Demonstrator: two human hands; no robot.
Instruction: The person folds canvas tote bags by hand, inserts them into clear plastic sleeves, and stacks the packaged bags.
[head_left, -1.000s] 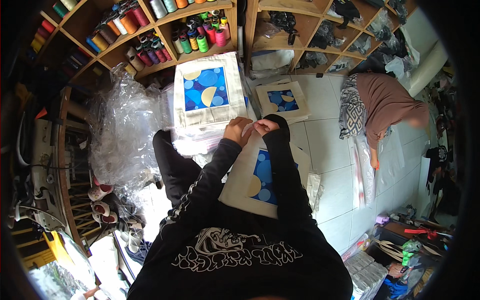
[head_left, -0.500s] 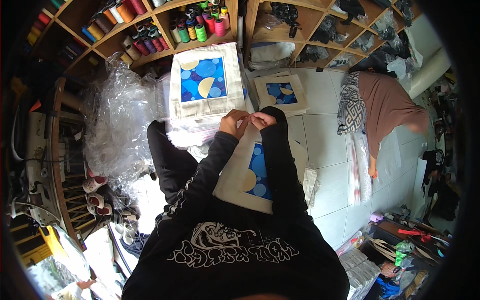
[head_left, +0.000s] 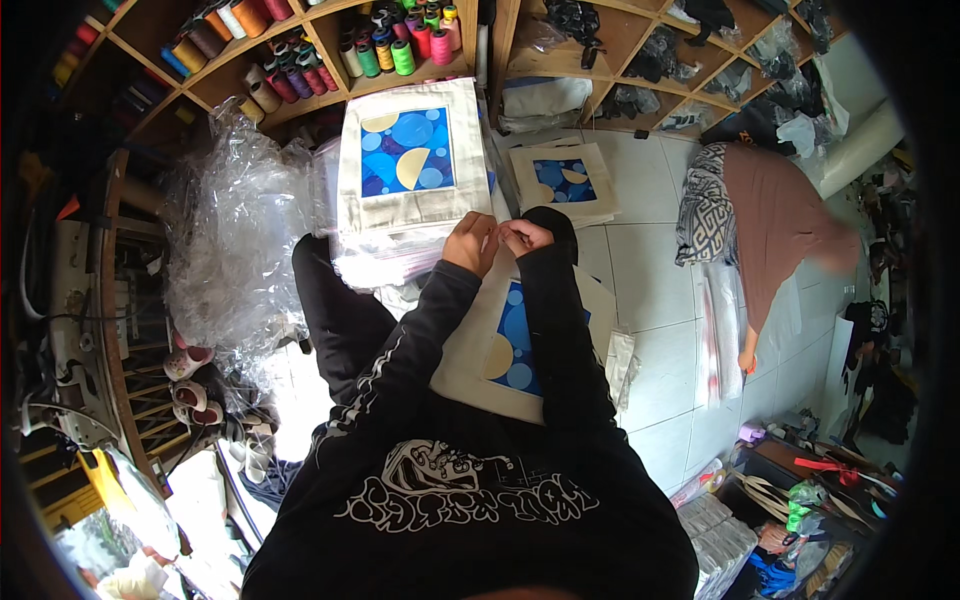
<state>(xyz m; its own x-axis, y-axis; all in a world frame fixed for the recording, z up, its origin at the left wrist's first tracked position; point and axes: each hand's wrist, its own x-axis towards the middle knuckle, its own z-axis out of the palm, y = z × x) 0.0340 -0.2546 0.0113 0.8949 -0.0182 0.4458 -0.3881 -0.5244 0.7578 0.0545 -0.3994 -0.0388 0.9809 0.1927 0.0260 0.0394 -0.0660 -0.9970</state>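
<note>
My left hand (head_left: 471,244) and my right hand (head_left: 524,237) meet fingertip to fingertip, both closed in a pinch. Whatever they pinch is too small to make out. Across my lap, under my forearms, lies a cream cloth bag (head_left: 468,345) with a blue panel of circles; my right sleeve covers part of it. Just beyond my hands a similar cream bag (head_left: 412,211) tops a pile on plastic-wrapped stock. To its right, more such bags (head_left: 598,165) lie stacked on the floor.
Crumpled clear plastic (head_left: 235,230) heaps up on the left. Thread spools (head_left: 403,57) fill the wooden shelf (head_left: 490,50) ahead. At the right, a person in brown (head_left: 775,210) bends over clear plastic sleeves (head_left: 720,340) on the tiled floor. Cluttered boxes (head_left: 760,500) stand near right.
My left hand has turned slightly and its fingers have drawn in closer to the right hand. The bag on my lap has barely shifted. The other person's hand has moved slightly nearer.
</note>
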